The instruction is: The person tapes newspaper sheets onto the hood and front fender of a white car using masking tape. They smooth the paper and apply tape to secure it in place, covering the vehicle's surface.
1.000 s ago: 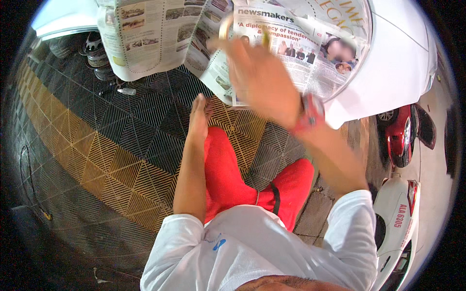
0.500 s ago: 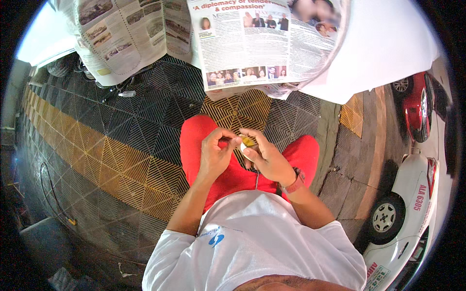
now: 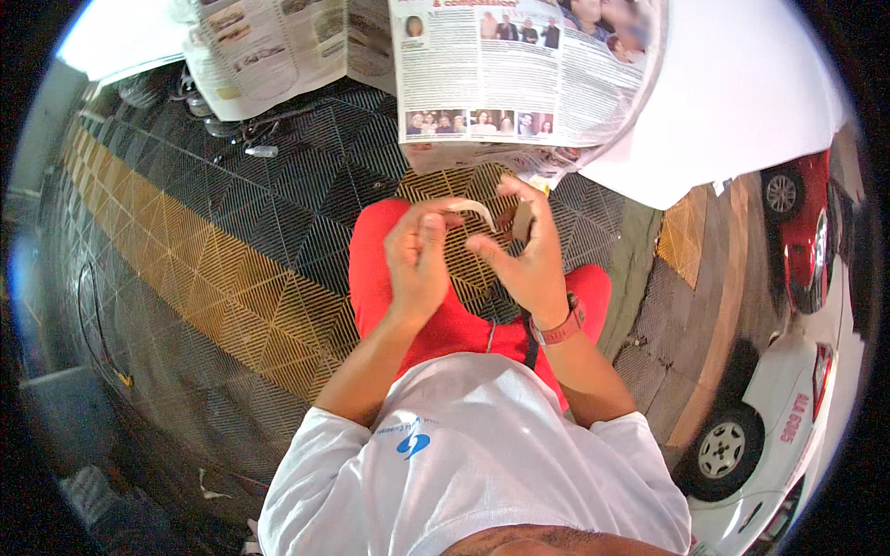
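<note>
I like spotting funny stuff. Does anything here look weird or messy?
Newspaper sheets are spread over a white surface and hang crookedly past its edge. Both hands pull a pale strip off a small roll.

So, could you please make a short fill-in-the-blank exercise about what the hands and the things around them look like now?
1. The left hand pulls a pale strip of ____ off a roll.
2. The roll of masking tape is held in the ____ hand.
3. Sheets of ____ cover the white surface above the hands.
4. The floor tiles are black and ____.

Missing words: tape; right; newspaper; yellow
</note>
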`<state>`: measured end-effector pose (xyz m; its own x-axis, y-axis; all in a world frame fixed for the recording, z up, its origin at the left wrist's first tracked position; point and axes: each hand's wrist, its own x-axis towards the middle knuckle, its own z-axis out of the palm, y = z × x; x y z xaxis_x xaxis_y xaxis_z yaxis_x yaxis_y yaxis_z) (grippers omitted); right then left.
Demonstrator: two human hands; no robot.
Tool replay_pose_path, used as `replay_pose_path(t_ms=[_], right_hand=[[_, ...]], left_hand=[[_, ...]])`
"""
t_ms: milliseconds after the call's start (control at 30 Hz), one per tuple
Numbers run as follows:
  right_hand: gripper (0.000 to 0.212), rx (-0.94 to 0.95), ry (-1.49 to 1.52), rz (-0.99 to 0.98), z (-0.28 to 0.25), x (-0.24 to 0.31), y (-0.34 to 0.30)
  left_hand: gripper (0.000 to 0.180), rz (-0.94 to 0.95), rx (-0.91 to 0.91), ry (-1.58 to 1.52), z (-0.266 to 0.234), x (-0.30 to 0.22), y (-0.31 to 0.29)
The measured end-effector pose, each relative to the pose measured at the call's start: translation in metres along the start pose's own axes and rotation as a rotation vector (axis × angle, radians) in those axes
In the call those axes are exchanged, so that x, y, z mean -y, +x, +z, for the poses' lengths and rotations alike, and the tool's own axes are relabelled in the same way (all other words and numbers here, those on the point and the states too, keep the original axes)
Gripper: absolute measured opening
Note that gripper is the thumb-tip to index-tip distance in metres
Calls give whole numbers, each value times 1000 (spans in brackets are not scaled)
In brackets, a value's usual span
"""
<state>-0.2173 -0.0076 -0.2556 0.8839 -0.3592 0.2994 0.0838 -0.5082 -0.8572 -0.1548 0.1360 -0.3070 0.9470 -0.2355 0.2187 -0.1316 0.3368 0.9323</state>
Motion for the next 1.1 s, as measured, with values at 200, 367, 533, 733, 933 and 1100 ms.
replay_pose_path(t_ms=[200, 367, 533, 733, 933, 1100], right_hand=[[9, -173, -233, -262, -5, -6, 18], [17, -336, -275, -386, -12, 9, 34], [37, -35, -582, -681, 14, 27, 76], [47, 137, -867, -748, 41, 9, 145], [39, 147, -986, -779, 52, -18, 184], [40, 157, -1106, -721, 50, -25, 189]], left_hand=[[43, 135, -11, 203, -5, 12, 10], [77, 392, -239, 698, -39, 35, 64], [46, 409, 57, 521, -52, 54, 126], [27, 457, -49, 363, -38, 81, 166], [92, 99, -197, 79, -33, 143, 187], [145, -563, -135, -468, -27, 171, 195]])
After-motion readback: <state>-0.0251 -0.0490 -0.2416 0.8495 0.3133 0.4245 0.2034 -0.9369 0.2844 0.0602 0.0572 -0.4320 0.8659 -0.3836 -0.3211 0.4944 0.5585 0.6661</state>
